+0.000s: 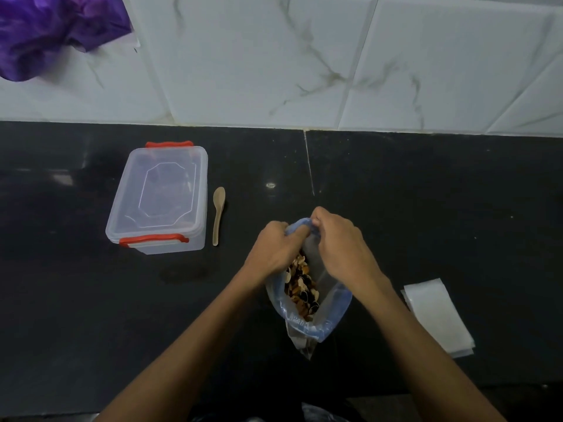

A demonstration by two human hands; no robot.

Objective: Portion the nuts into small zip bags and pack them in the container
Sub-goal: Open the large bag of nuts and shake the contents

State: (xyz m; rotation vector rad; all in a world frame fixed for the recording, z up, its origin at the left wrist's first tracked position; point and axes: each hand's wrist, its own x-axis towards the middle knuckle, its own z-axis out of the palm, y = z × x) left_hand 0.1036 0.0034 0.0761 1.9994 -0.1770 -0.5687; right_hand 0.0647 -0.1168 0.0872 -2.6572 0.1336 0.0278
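On a black counter, we grip the far rim of the big bag of nuts, left hand and right hand side by side, fingers curled tight on the plastic. The bag's mouth runs from our grip back toward us, nuts lying directly below and between the wrists. The spoon lies to the left, nearer the left hand, handle pointing our way, just beside the container, whose lid is on. The small bags sit stacked to the right, nearer the right hand. Nothing stands between hands and either; a purple bag hangs far left.
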